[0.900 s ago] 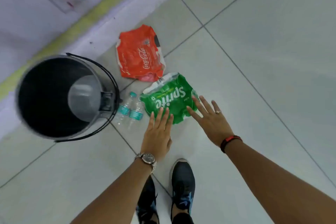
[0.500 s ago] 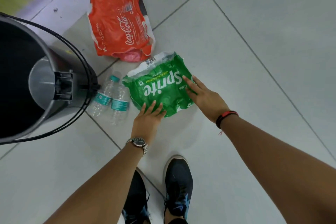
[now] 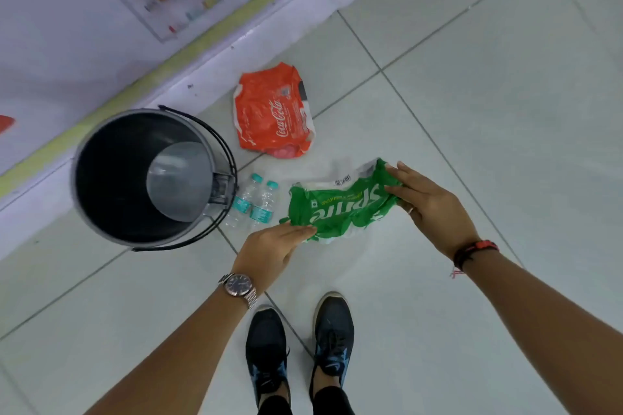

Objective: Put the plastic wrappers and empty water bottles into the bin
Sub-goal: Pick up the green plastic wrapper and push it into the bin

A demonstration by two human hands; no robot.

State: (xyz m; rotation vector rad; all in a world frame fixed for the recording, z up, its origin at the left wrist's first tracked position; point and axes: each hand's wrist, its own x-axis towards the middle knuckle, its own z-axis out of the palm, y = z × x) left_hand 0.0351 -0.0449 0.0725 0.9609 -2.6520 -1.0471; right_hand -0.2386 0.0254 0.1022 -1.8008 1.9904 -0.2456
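Green wrapper (image 3: pixel 340 204) — held between both hands, lifted clear of the floor, right of the bin (image 3: pixel 101 212). Left hand (image 3: pixel 269 251): grip clenched on its lower-left edge. Right hand (image 3: pixel 426 204): grip grasping the upper-right end. Red wrapper (image 3: pixel 274 113) and two bottles (image 3: pixel 253 202) lay on the floor beside the bin. Advice: bunch the film smaller, carry it left over the open mouth — release only when fully above the rim.

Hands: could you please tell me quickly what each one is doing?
Left hand: shut on the green wrapper, near edge.
Right hand: shut on the wrapper's far end.
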